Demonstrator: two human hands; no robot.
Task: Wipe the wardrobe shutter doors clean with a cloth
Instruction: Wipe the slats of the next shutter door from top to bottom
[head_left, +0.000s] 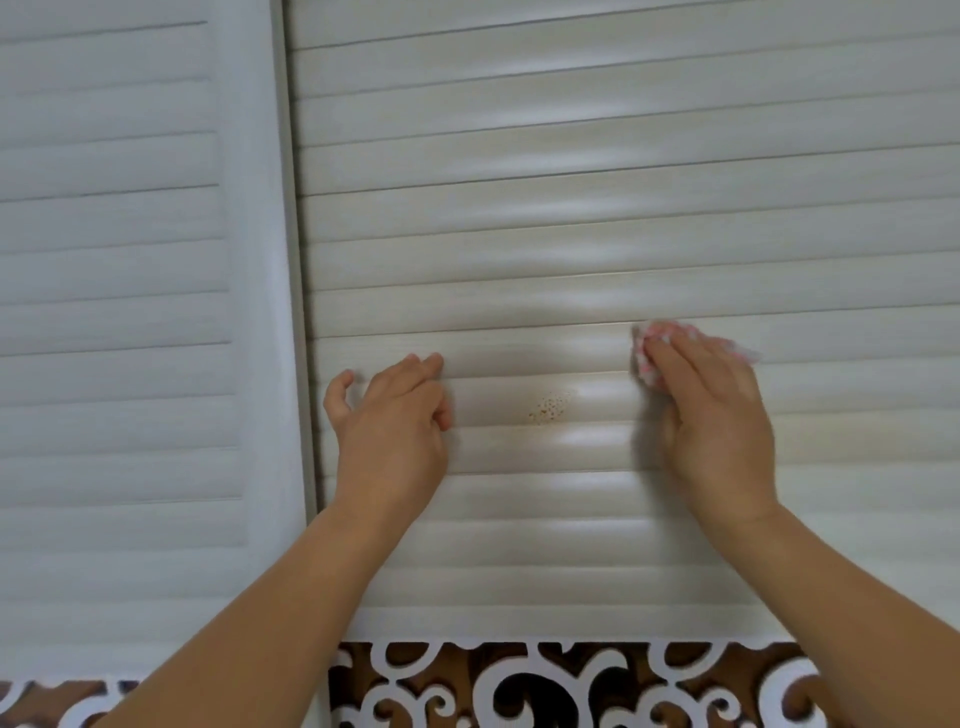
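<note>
**Cloth pressed to the slatted door, stain between the hands**

The pale grey-white slatted wardrobe shutter door (571, 208) fills most of the view, with a second white slatted door (114, 260) at its left edge. Along the bottom edge of both runs a white scrollwork panel over brown backing (519, 686). The left hand (392, 426) rests against the slats near the door's left edge, fingers loosely curled and holding nothing. The right hand (714, 415) presses flat, fingers straight, on a pink-and-white patterned cloth (649, 345). Between the hands lies a small patch of brown speckles (550, 408).
</note>
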